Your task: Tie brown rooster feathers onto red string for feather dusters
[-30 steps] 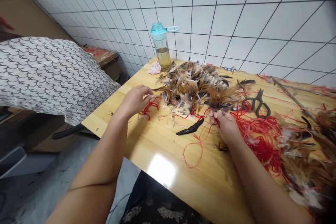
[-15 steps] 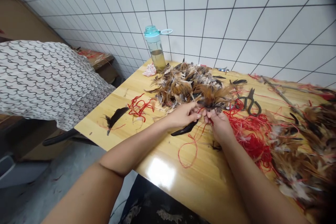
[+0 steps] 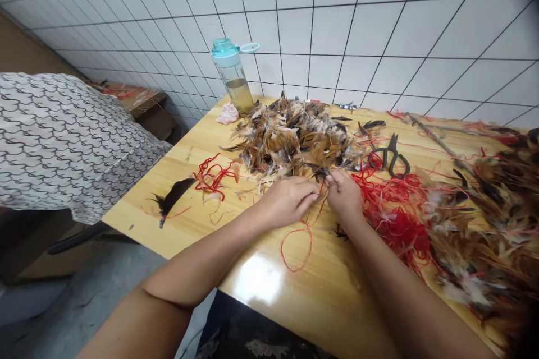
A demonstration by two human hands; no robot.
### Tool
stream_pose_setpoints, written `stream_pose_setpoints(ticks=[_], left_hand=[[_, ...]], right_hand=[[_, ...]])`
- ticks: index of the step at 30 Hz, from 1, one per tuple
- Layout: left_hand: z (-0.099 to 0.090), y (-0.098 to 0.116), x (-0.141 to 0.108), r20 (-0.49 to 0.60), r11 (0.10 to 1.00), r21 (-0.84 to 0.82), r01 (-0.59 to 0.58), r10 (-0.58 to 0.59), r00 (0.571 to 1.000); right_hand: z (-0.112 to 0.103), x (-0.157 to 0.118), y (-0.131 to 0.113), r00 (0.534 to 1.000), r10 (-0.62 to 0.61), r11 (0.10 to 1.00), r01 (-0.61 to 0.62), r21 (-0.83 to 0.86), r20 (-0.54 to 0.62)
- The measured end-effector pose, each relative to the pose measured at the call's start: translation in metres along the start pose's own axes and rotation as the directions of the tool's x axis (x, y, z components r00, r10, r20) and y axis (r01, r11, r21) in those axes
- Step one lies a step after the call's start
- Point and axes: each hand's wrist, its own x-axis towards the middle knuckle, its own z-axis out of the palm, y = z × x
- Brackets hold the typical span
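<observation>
My left hand (image 3: 290,200) is closed, thumb against the bent fingers, beside a thin red string (image 3: 322,186) that runs between the two hands and appears pinched in it. A loop of red string (image 3: 296,248) lies on the table below. Just right of it, my right hand (image 3: 344,195) is closed too, its thumb and fingertips pinching the base of a small bunch of dark and brown feathers (image 3: 320,170). The bunch blends into the large feather pile (image 3: 290,132) behind, so its outline is unclear.
Black-handled scissors (image 3: 391,158) lie beside a tangle of red string (image 3: 396,219). More feathers (image 3: 484,247) spread at the right. A water bottle (image 3: 233,76) stands near the wall. On the left are a black feather (image 3: 174,199), red string scraps (image 3: 214,176) and a patterned cloth (image 3: 76,140).
My left hand has turned and drawn slightly toward me, its fingers curling in. The feather bunch sits lower, and the black feather under my left hand no longer shows. The view has shifted right.
</observation>
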Motion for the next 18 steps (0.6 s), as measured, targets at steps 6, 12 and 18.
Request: stream_pose_setpoints(ticks=[6, 12, 18], left_hand=[[-0.013, 0.003, 0.005, -0.041, 0.953, 0.283, -0.111, 0.127, 0.991], [-0.033, -0.012, 0.009, -0.074, 0.968, 0.245, -0.051, 0.071, 0.995], [-0.043, -0.025, 0.023, 0.109, 0.988, 0.102, -0.12, 0.108, 0.988]], right_hand=[[-0.004, -0.01, -0.017, 0.963, -0.184, 0.887, 0.249, -0.389, 0.196], [-0.004, -0.013, -0.017, 0.904, -0.327, 0.791, 0.422, -0.442, 0.276], [-0.005, -0.016, -0.021, 0.832, -0.443, 0.786, 0.54, -0.302, 0.334]])
